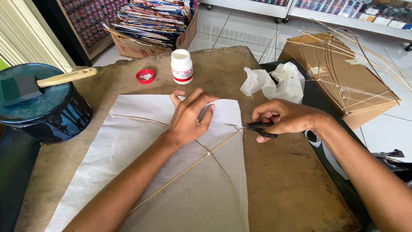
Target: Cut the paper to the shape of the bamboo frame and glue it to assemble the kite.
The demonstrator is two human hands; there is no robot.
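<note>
From my remote seat I watched the white paper sheet (141, 172) lying flat on the brown work board (292, 184), with thin bamboo sticks (189, 168) laid on top of it: one straight stick ran on a diagonal from the lower left up toward the sheet's right edge, and a curved one crossed it near the middle. The straight stick's long axis pointed right at the scissors (256, 128), and its upper end met the sheet's right edge just beside the blade tips.

The right hand (285, 118) was closed around the black scissor handles, blades pointing left toward that stick end. It lay just off the sheet's right edge, so it was the nearer hand to the stick's tip. I could not tell whether the blades were parted or shut.

The left hand (189, 118) was spread open, palm down, fingers pressing the upper part of the sheet flat, gripping nothing. It sat to the left of the scissors, near them but not touching.

Beyond the sheet stood a white glue bottle (182, 66) with its red cap (145, 76) lying beside it, and some crumpled white paper (274, 83) lay to the right. A dark round tin (38, 105) with a foam brush (47, 82) on its lid stood at the far left.
</note>
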